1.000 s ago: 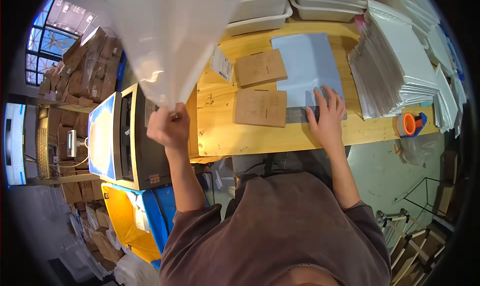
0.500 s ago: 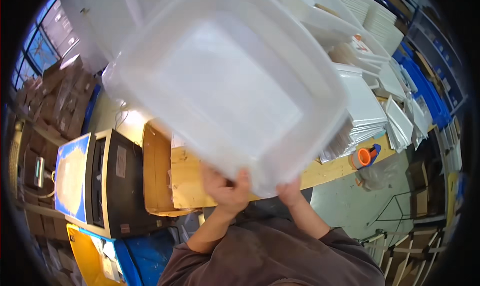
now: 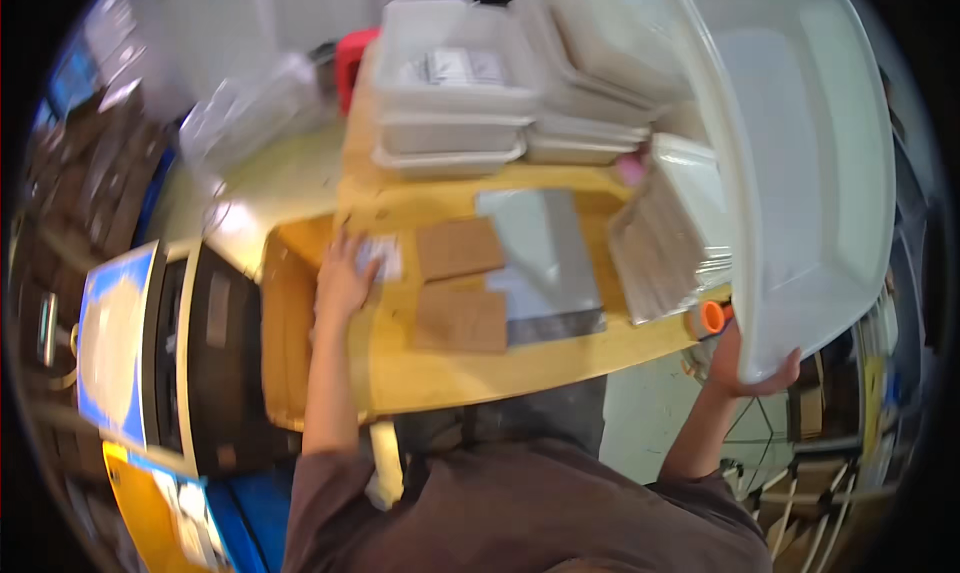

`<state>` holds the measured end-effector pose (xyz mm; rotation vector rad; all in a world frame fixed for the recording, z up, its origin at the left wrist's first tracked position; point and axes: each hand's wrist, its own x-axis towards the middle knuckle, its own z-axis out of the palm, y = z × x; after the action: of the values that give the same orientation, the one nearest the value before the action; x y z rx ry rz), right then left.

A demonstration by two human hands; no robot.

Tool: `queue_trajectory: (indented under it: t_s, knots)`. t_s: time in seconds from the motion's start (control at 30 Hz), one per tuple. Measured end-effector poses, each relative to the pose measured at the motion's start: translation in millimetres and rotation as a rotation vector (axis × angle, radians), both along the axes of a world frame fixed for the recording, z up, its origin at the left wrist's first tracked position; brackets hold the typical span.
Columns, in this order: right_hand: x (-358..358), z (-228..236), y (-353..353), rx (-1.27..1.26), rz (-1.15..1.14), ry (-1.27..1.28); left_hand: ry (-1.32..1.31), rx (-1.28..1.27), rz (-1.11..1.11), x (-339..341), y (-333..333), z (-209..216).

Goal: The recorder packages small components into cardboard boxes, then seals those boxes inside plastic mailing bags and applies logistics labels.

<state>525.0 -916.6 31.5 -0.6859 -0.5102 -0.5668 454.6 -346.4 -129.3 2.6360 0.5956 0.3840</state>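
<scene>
My right hand [image 3: 752, 365] grips the near rim of a large white plastic tub [image 3: 815, 153], held tilted up at the right. My left hand [image 3: 343, 278] lies on the table's left edge with its fingers spread, touching a small white printed paper [image 3: 383, 259]. Two brown cardboard pieces [image 3: 461, 320] rest just right of that paper. Beside them lies a flat grey and white plastic bag [image 3: 545, 263]. Part of the right side of the table is hidden behind the tub.
Stacked white tubs [image 3: 455, 103] stand at the table's [image 3: 440, 383] back, with lids [image 3: 600, 83] beside them. A wrapped pile of white flat packs [image 3: 670, 233] leans at right, near an orange tape roll [image 3: 712, 318]. An open cardboard box [image 3: 285, 323] adjoins the left edge.
The tub has swung from the middle to the right, uncovering the table. My left hand has let go of it and moved left onto the table. My right hand still holds the tub.
</scene>
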Motion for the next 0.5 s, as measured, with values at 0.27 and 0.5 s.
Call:
queue_trajectory:
  t_s: [0.27,0.5]
  knots:
    - [138.2,81.4,-50.5,-0.014,-0.229,0.126,-0.007,-0.105,0.129,-6.7,-16.9,6.7]
    - [397.0,257.0,-16.9,-0.076,-0.161,0.342,-0.049,-0.07,0.24,-3.4,-41.6,25.8]
